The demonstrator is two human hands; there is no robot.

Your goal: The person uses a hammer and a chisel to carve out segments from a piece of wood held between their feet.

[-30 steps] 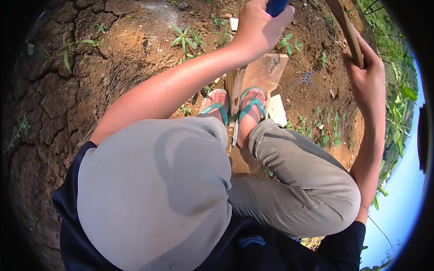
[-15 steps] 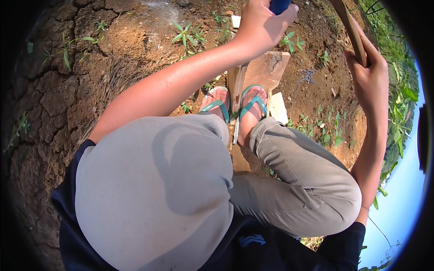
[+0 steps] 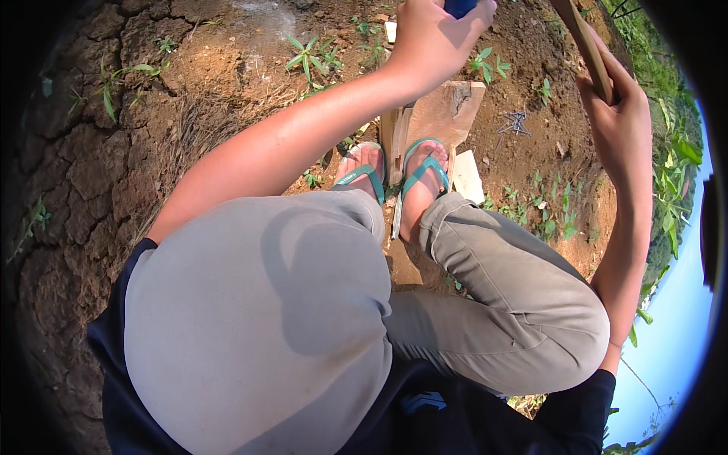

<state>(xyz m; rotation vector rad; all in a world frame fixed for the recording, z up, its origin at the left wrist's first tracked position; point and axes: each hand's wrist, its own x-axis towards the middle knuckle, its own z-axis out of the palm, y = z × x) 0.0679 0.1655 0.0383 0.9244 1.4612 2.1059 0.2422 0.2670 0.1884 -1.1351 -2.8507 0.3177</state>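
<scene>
My left hand (image 3: 432,38) is raised at the top of the view, closed around a blue handle (image 3: 461,7) whose far end runs out of sight. At the upper right, my right hand (image 3: 618,114) grips a long wooden stick (image 3: 582,42) that slants up past the frame's edge. Below the hands a wooden board (image 3: 447,114) lies on the soil. My right foot in a teal sandal (image 3: 422,178) presses on the board, and my left foot (image 3: 362,171) rests beside it. My bent knees in grey trousers fill the middle.
Cracked dry brown earth (image 3: 91,174) spreads to the left, with small green weeds (image 3: 307,57) near the top. A small pile of nails (image 3: 516,121) lies right of the board, a pale wood scrap (image 3: 466,176) beside my right foot. Leafy plants (image 3: 675,174) edge the right.
Both hands have shifted slightly to the right and stay raised on their handle and stick. The feet and board have kept their places.
</scene>
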